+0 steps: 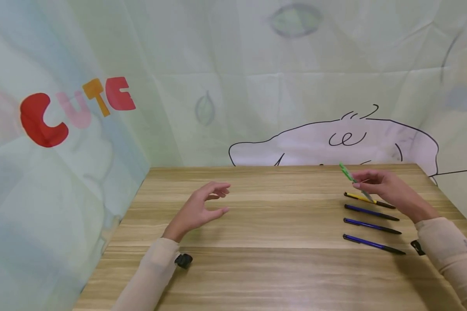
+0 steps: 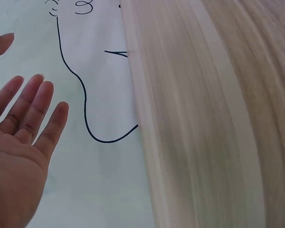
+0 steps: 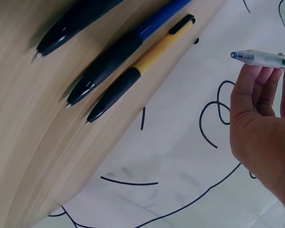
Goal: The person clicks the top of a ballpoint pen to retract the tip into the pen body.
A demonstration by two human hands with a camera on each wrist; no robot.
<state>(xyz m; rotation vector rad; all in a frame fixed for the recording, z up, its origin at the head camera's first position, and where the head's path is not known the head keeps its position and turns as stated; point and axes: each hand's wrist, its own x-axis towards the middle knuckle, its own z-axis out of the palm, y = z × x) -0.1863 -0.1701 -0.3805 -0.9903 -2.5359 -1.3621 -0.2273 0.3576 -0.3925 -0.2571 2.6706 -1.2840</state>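
Between thumb and fingers my right hand [image 1: 385,190] pinches a green pen [image 1: 346,172], held tilted above the table's far right part. In the right wrist view the clear tip end of this pen [image 3: 261,59] points left, away from the fingers. Just beneath it lies a yellow pen [image 1: 359,197] with a black grip. Nearer to me, three blue pens follow in a row: one [image 1: 369,212], another [image 1: 369,225] and the nearest [image 1: 373,244]. My left hand [image 1: 198,207] hovers over the left half of the table, fingers spread and relaxed, holding nothing.
The wooden table [image 1: 257,276] ends at the back against a printed curtain [image 1: 218,108] with a line-drawn figure. More curtain with the letters CUTE [image 1: 46,121] hangs along the left side. A black wrist strap piece [image 1: 184,261] shows at the left sleeve.
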